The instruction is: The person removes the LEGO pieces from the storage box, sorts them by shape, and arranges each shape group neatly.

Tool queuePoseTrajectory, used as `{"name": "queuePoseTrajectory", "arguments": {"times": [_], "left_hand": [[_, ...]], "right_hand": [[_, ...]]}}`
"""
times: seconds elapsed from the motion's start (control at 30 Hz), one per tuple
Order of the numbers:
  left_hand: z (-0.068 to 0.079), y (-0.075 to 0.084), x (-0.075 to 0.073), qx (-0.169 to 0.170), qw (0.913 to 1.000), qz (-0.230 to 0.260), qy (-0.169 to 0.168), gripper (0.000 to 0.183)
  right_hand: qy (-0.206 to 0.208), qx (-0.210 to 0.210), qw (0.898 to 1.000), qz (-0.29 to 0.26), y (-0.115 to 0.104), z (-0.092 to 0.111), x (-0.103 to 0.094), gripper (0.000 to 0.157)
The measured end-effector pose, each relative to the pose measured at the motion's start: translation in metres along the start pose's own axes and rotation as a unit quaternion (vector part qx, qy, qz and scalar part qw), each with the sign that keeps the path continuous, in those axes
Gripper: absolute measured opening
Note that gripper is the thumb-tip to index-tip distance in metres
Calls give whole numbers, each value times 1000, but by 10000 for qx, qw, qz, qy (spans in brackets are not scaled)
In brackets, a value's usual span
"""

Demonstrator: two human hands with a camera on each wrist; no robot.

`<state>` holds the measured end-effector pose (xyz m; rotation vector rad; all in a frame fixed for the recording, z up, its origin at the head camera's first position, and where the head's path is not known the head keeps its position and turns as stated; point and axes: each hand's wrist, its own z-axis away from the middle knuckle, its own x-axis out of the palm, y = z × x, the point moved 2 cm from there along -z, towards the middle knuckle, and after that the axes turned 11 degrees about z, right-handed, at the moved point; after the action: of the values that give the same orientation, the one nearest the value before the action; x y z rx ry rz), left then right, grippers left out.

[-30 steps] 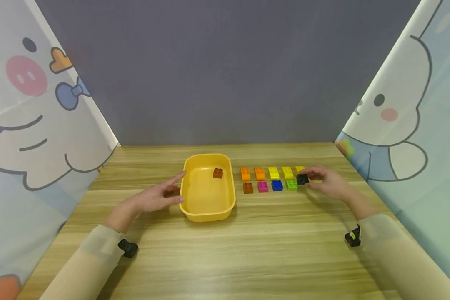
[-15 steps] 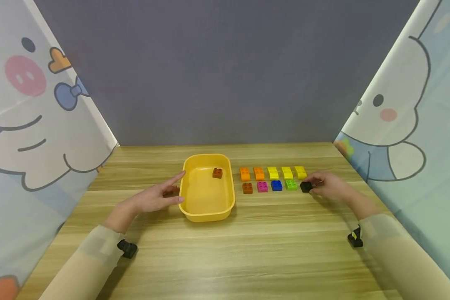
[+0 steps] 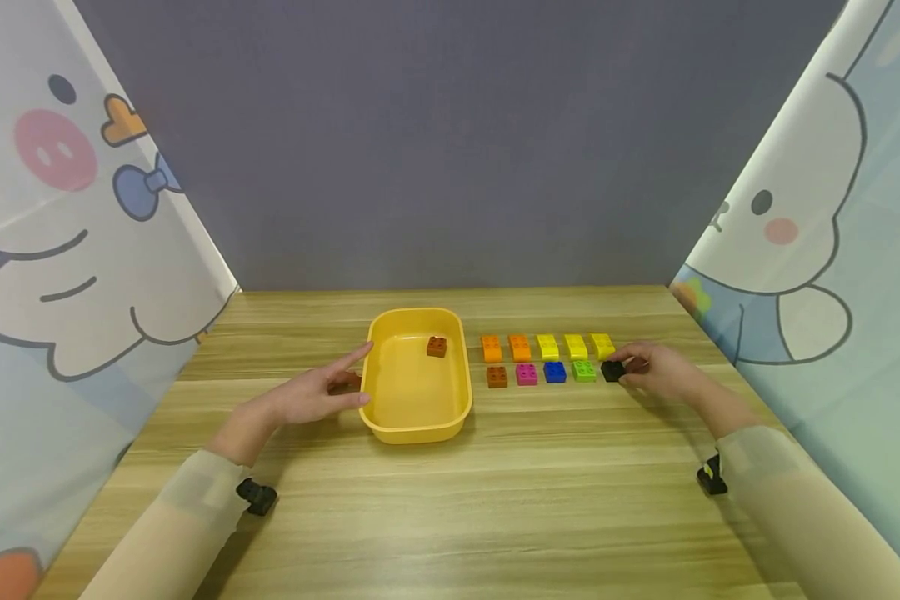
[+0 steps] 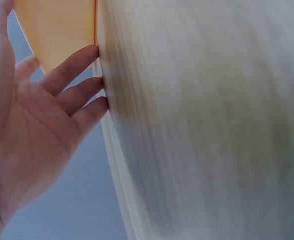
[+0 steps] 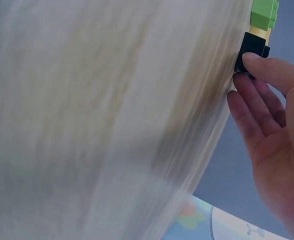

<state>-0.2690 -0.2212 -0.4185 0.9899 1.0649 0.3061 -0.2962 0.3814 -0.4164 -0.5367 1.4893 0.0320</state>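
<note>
My right hand (image 3: 663, 372) pinches a black toy brick (image 3: 612, 372) at the right end of the front row, low at the tabletop. The right wrist view shows the thumb against one side of this black brick (image 5: 249, 47), with a green brick (image 5: 263, 14) just past it. On the left, my left hand (image 3: 311, 395) rests beside the yellow tray (image 3: 414, 435), fingers and thumb spread along its left wall. The left wrist view shows those fingers extended, near the wall of the tray (image 4: 62, 30). One brown brick (image 3: 437, 347) lies inside the tray.
Behind the front row stands a back row of orange bricks (image 3: 520, 347) and yellow bricks (image 3: 575, 346). The front row also has a brown brick (image 3: 497, 377), a pink brick (image 3: 526, 374), a blue brick (image 3: 555, 372) and a lime brick (image 3: 583, 371). A grey panel (image 3: 450, 167) rises behind the table.
My right hand has moved the black brick slightly right and toward me, down into line with the front row, uncovering the rightmost yellow brick. The left hand and tray stay put.
</note>
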Motion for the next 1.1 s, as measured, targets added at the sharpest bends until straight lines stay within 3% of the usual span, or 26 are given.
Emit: {"name": "queuePoseTrajectory", "arguments": {"times": [0.33, 0.57, 0.77, 1.1], "left_hand": [[1, -1, 0, 122, 9999, -21, 7, 94], [0, 0, 0, 82, 10000, 14, -1, 94], [0, 1, 0, 40, 10000, 39, -20, 95], [1, 2, 0, 29, 10000, 52, 11, 95]], "right_hand": [[33, -15, 10000, 14, -3, 2, -3, 42], [684, -332, 9970, 150, -19, 5, -14, 37], [957, -800, 9916, 356, -60, -11, -15, 33], [491, -1255, 9909, -28, -145, -61, 2, 34]]}}
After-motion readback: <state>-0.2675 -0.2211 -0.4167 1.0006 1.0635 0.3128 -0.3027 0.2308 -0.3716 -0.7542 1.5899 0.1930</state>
